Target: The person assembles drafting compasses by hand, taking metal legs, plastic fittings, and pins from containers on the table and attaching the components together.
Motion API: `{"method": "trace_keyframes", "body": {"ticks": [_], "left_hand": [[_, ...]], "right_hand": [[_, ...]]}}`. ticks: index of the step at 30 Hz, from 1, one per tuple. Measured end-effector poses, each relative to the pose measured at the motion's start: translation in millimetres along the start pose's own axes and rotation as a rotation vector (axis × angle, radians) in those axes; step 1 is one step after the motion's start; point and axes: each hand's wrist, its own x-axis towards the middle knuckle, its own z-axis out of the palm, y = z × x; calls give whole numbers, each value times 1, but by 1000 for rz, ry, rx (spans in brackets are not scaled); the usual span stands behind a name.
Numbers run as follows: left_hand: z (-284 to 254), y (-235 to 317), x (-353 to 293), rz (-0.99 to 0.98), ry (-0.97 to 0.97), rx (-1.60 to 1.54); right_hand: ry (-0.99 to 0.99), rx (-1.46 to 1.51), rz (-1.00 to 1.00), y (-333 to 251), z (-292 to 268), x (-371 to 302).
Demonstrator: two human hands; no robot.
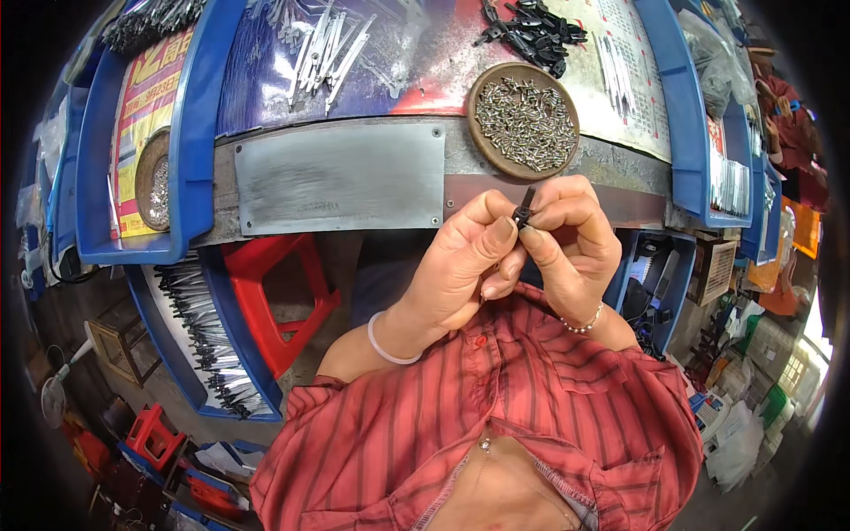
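Note:
My left hand (460, 265) and my right hand (574, 248) meet just past the table's near edge. Between their thumbs and fingertips they pinch a small black part (528, 200). Its narrow end sticks up, and fingers cover much of the rest, so its exact kind is not clear. Right beyond the hands stands a round brown bowl (475, 104) full of small shiny metal pins (527, 124), perhaps rivets or screws. A heap of black plastic pieces (542, 37) lies farther back.
A bare metal plate (341, 177) is screwed to the table edge. Thin silvery strips (328, 55) lie behind it. Blue trays flank the table at left (197, 133) and right (686, 115). Below left are a red stool (274, 305) and a blue bin (190, 376) of black-ended strips.

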Motion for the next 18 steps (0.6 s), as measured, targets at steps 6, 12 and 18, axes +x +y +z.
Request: {"method": "trace_keyframes", "body": {"ticks": [6, 12, 18], "left_hand": [[2, -1, 1, 57, 18, 19], [-7, -3, -1, 26, -65, 12], [2, -4, -6, -33, -63, 29]], "right_hand": [[-74, -7, 105, -11, -3, 4], [-86, 173, 219, -11, -3, 5], [-352, 385, 324, -10, -14, 16]]}}
